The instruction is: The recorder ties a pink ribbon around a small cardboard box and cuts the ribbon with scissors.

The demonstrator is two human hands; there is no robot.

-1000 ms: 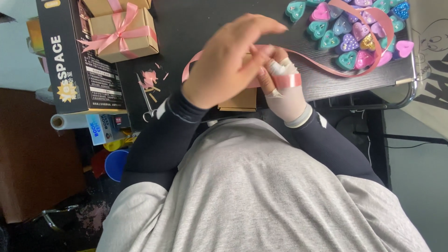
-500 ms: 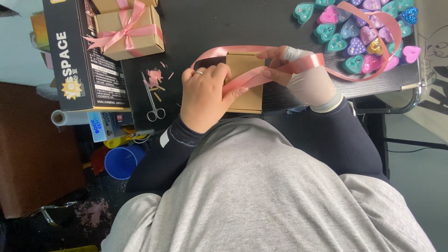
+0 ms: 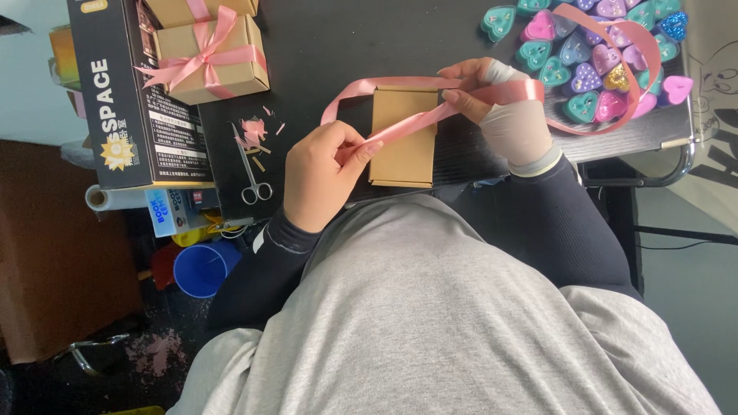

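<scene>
Pink satin ribbon [image 3: 430, 115] — stretched diagonally across the small kraft box [image 3: 403, 138] on the black table [image 3: 369, 38]. Left hand [image 3: 323, 173] pinches the lower end; right hand [image 3: 507, 107] grips the upper end — both touching it, equally near.

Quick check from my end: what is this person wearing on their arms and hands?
Both arms are in long, close-fitting dark sleeves. The left hand is bare, its cuff showing a thin pale edge. The right hand wears a pale, thin glove with a lighter knit cuff at the wrist, and white wrapping on one of its fingers.
</scene>
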